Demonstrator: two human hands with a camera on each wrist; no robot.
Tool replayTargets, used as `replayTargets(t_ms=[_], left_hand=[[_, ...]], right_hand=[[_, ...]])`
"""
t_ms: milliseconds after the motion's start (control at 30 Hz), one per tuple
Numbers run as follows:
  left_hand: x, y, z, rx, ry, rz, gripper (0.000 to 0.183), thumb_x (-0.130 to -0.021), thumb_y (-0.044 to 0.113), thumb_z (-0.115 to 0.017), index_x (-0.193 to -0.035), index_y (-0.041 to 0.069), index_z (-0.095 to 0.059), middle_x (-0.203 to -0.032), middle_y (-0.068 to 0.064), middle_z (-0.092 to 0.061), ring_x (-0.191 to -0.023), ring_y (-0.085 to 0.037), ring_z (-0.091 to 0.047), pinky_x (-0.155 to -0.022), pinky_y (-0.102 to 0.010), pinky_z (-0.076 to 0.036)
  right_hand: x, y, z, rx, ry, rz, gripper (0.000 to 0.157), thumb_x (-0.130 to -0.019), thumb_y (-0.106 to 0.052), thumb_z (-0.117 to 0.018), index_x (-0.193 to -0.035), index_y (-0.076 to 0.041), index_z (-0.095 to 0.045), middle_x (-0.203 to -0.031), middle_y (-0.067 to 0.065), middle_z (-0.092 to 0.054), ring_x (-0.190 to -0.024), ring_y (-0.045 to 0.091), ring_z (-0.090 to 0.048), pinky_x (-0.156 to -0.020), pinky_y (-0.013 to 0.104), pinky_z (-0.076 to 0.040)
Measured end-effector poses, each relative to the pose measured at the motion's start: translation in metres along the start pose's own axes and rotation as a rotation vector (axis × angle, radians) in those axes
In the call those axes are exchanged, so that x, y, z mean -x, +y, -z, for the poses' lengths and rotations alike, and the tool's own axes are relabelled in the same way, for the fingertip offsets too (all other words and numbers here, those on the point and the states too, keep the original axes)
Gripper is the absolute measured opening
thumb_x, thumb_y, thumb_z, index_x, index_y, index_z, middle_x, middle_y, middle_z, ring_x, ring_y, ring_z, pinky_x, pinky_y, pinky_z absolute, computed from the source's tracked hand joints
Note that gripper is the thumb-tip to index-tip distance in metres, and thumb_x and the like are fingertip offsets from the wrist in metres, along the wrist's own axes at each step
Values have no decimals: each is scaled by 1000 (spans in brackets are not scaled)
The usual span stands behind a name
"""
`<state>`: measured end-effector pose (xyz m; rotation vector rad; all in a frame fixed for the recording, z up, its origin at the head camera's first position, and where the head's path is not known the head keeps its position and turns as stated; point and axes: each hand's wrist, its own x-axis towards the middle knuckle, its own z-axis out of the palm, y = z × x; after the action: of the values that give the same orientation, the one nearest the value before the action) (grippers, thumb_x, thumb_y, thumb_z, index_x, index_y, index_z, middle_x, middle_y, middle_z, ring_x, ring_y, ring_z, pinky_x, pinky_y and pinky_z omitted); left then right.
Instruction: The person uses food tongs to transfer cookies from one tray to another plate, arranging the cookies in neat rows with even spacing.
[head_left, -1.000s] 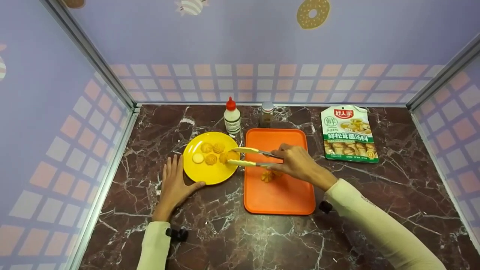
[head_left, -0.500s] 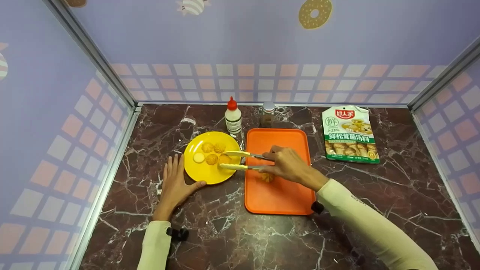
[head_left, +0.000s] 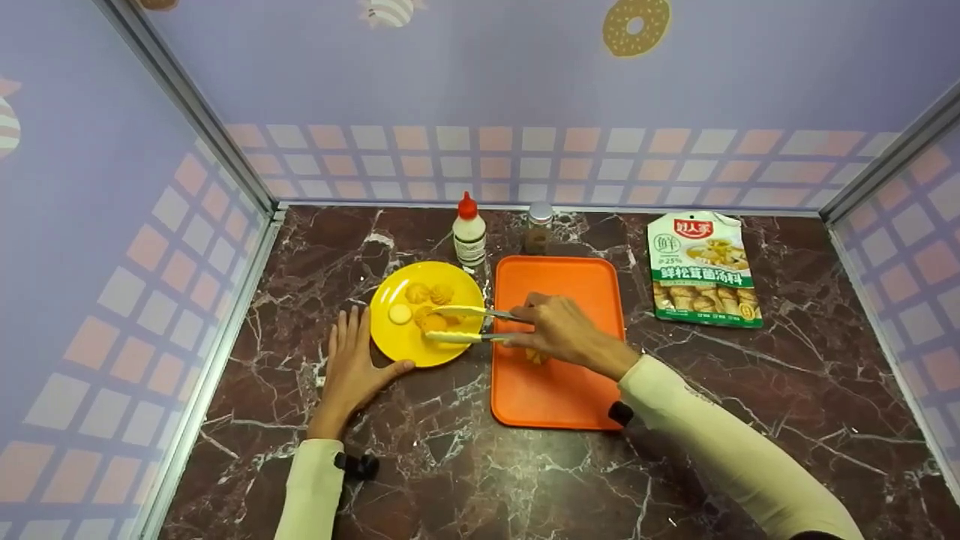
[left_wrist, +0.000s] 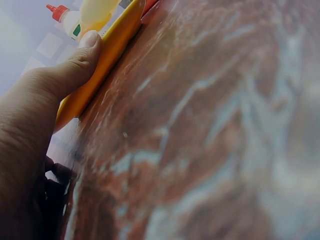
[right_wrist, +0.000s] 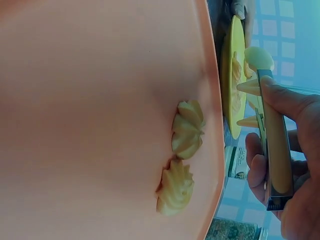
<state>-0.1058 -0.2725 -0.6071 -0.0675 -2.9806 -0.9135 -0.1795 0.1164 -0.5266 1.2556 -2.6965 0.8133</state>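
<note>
My right hand [head_left: 559, 328] grips a pair of tongs [head_left: 459, 310] with yellow tips, reaching left across the orange tray to the yellow plate [head_left: 409, 354]. A swirled cookie [head_left: 433, 322] shows between the spread tips, low over the plate's middle. Several other cookies [head_left: 418, 293] lie on the plate, along with a smooth pale round piece [head_left: 400, 313]. My left hand [head_left: 352, 370] rests at the plate's left edge, fingers straight and thumb [left_wrist: 90, 41] against the rim. In the right wrist view, two swirled cookies [right_wrist: 188, 130] lie on the tray [right_wrist: 100, 125], partly hidden under my right hand from above.
Behind the plate stands a squeeze bottle [head_left: 469, 232] with a red cap. A glass jar [head_left: 538, 229] with a grey lid stands behind the tray. Far right lies a green and white food pouch [head_left: 705, 270]. Patterned panels [head_left: 517, 150] wall in the dark marble tabletop [head_left: 420, 480].
My right hand has moved the tongs left, carrying the cookie between their tips from the plate's right edge to its middle. My left hand has stayed at the rim.
</note>
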Motion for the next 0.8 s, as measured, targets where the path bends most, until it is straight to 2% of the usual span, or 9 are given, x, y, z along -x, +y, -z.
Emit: replayTargets(t_ms=[200,333,500,800], left_hand=[[1,0,0,3,8,-5,138,-83,70,-86,-177,4,-11,-183,-25,-5,-170,-42,7,-137,-55,10],[0,1,0,7,13,-9,137,-83,71,-86,-177,4,-12,-183,-25,-5,-170,-44,6,-137,-56,9],[0,1,0,-1,26,-17,137,-82,71,-86,-176,1,-15,-182,-28,-8,-169,-47,3,-136,-59,6],[1,1,0,2,12,-5,138,-82,70,-87,-177,2,-13,-182,-27,-6,-170,-44,5,-137,-57,9]], right_hand=[[-6,-2,-8,-9,3,18,39,-94,-36,-91,-115,-4,-86,-88,14,-71,-61,15,-66,-56,35,-59],[-9,-3,-13,-31,-11,29,37,-95,-35,-90,-112,-3,-85,-87,14,-69,-58,13,-61,-53,34,-56],[-12,-6,-17,-31,-8,16,40,-94,-35,-91,-115,-2,-85,-88,15,-70,-59,12,-55,-53,32,-52],[-17,-12,-24,9,-2,13,40,-93,-35,-92,-118,-5,-86,-85,7,-66,-60,16,-55,-53,36,-53]])
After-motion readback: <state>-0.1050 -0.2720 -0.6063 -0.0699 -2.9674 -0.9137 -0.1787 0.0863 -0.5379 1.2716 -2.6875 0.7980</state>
